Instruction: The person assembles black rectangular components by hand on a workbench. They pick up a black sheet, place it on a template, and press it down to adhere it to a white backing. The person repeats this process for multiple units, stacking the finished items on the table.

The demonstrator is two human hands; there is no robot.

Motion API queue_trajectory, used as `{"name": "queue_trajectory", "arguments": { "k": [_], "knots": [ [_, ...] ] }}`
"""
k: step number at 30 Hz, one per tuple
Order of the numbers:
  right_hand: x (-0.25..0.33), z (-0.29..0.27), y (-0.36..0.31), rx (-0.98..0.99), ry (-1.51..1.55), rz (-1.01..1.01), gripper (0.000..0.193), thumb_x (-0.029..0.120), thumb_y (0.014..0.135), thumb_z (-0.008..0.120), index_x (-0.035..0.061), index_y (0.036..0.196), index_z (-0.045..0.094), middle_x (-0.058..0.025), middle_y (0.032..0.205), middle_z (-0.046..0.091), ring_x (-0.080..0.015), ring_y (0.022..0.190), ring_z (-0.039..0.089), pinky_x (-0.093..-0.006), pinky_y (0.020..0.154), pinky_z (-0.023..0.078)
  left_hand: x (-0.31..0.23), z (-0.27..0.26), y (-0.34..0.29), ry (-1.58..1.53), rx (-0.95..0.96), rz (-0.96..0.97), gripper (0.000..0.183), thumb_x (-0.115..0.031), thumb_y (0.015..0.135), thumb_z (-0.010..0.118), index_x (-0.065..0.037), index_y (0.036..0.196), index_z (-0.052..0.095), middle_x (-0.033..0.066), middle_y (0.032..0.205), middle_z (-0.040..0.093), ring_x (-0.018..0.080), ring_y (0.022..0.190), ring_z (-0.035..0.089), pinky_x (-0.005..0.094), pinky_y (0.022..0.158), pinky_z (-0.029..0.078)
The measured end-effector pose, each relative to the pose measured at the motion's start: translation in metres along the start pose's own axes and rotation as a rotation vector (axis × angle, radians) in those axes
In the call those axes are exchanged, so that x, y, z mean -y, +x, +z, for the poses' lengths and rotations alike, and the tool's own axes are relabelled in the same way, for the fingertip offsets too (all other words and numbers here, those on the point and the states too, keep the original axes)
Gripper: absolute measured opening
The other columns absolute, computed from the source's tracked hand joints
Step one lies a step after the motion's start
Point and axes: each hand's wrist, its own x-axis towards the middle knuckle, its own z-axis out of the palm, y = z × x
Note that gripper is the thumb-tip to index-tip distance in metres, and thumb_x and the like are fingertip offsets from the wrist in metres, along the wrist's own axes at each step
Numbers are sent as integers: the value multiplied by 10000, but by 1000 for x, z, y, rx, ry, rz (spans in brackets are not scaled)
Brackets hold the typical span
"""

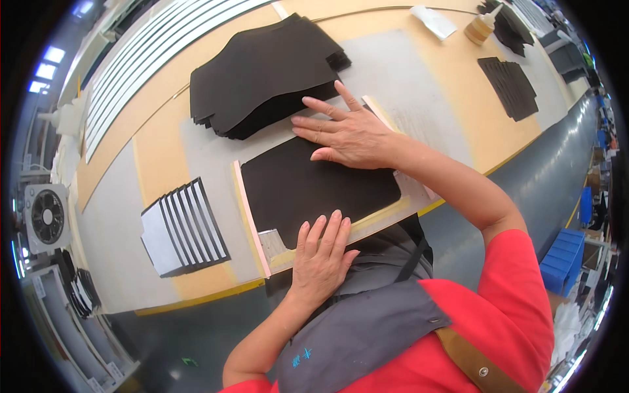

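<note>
A flat black sheet (314,187) with rounded corners lies before me on the table, between two pale strips. My left hand (322,255) rests at its near edge, fingers stretched out and lying flat. Across its far right part lies my right hand (350,134), fingers spread, with nothing held. Just beyond the sheet stands a thick stack of black cut pieces (262,72), close to my right fingertips. To the left, a fanned row of white-faced pieces with black edges (185,229) lies on the table.
Long white strips (164,49) run along the far left. At the far right are a squeeze bottle (480,27), a crumpled white wrapper (434,23) and fanned black pieces (508,87). A box fan (47,216) stands beyond the table's left end; a blue bin (562,262) sits at right.
</note>
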Motion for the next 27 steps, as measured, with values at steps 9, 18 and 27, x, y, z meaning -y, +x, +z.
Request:
{"name": "queue_trajectory", "arguments": {
  "k": [9,18,27],
  "knots": [
    [-57,-52,-22,64,266,293,166,185,910,746,99,1044,700,-86,1035,682,-291,1028,619,-407,930,505,2,0,1,-20,-35,22,667,-413,946,691,-73,1491,512,97,1558,464,312,1418,414,495,1214,313],
    [-71,-56,0,340,350,372,161,183,894,760,94,973,652,-65,976,636,-238,969,604,-368,870,496,2,4,-1,-6,-100,27,650,-392,949,692,-68,1482,512,105,1542,470,311,1393,437,484,1208,320],
    [-43,-68,-26,262,842,821,249,187,925,766,56,1129,706,15,890,650,-85,825,581,-264,732,469,2,-6,5,-426,-197,-89,611,-231,935,743,-53,1473,516,207,1497,480,412,1363,468,515,1171,369]
  ]
}}
